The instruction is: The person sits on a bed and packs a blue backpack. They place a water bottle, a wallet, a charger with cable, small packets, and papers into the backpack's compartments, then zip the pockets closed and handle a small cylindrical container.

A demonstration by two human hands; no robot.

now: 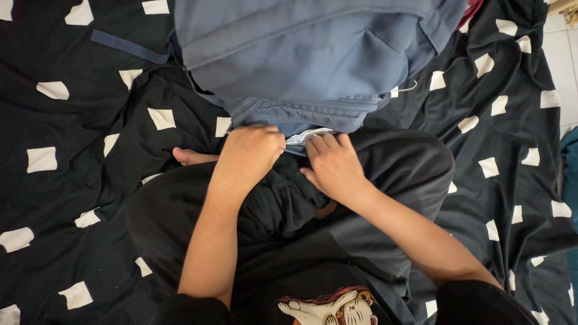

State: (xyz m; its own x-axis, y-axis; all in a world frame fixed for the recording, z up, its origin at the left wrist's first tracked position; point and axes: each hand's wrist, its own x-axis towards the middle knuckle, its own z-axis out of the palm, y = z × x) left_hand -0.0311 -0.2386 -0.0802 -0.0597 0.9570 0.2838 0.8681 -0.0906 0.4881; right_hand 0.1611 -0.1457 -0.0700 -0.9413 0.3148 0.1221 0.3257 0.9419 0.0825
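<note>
While the blue-grey backpack (313,54) lies on the black bedsheet with white squares (72,180), against the crossed legs, its lower edge is gripped by both hands. The left hand (250,153) is closed on the fabric by the zipper; the right hand (332,162) is pinched on a pale lining (306,136) showing there. Judged so, the pocket is being worked open; a steady pull apart seems called for.

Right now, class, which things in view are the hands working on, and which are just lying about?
In hand:
- blue backpack
- white item at its opening, pinched by left hand and right hand

Lying about:
- black sheet with white squares
- blue strap
</note>
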